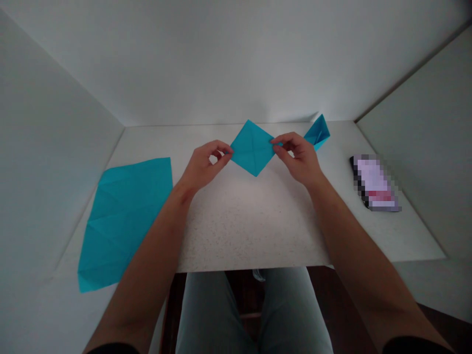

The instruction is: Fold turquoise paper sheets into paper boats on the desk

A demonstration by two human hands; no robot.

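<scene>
A blue folded paper square [253, 148], turned corner-up like a diamond and creased across its middle, is held between my two hands above the table. Its left corner is pinched by the thumb and fingers of my left hand [208, 160]. At the opposite corner, my right hand [300, 155] grips the paper the same way. Just behind the right hand stands a folded blue paper piece [320, 132] with an open pocket, partly hidden by that hand.
On the left lies a larger blue paper sheet [125, 211] with crease lines, partly under my left forearm and past the front edge. A phone [376, 184], its screen pixelated, rests at the right. Walls enclose the white table [254, 236] at the back and sides.
</scene>
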